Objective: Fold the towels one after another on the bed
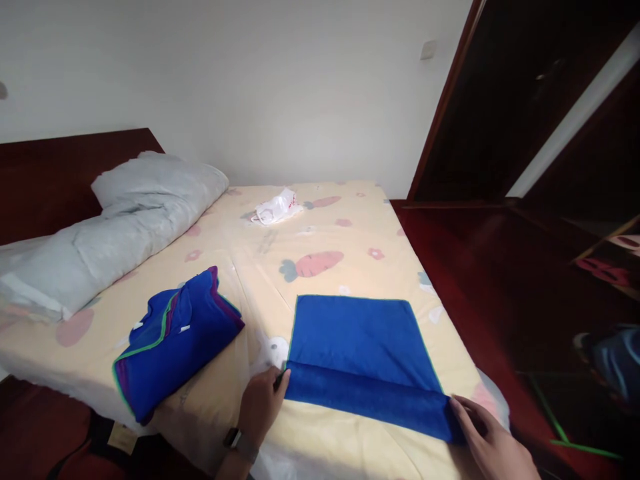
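Note:
A blue cloth with thin green edging lies flat on the bed, its near edge folded over into a strip. My left hand, with a watch on the wrist, pinches the left end of that fold between thumb and fingers. At the fold's right end, my right hand grips the near corner, thumb on top; some of its fingers are hidden. To the left sits a loose pile of blue cloths with green and purple edges and small white tags.
The bed has a cream sheet printed with carrots. A crumpled white plastic bag lies toward the wall, and a grey quilt is bunched by the brown headboard. The bed's right edge drops to a dark red floor.

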Demonstrator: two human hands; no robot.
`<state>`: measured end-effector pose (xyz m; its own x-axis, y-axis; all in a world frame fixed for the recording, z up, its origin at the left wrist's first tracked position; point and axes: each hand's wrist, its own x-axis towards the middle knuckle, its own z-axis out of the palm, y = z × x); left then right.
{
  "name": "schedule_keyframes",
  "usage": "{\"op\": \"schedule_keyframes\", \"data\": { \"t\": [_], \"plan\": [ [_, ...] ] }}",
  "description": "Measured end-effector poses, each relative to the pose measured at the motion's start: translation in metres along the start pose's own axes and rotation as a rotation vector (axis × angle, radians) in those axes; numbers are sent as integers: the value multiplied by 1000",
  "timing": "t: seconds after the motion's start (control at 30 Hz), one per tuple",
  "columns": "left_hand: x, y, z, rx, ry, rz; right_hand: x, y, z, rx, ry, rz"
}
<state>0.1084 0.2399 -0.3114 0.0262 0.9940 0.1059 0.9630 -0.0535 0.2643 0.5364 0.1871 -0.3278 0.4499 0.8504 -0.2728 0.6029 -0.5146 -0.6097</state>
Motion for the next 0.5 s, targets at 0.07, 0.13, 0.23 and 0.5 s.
{"op": "schedule_keyframes", "data": {
  "t": [0.07,0.13,0.23,0.5],
  "plan": [
    [0,3,0,16,-22,-32,2,-5,1,-34,-27,39],
    [1,6,1,-8,-51,-54,3,-11,5,-50,-40,52],
    [3,7,1,-126,-112,-104,0,-22,9,-18,-30,33],
    [3,-4,-9,-393,-188,-159,-5,-23,6,73,38,76]
  ]
}}
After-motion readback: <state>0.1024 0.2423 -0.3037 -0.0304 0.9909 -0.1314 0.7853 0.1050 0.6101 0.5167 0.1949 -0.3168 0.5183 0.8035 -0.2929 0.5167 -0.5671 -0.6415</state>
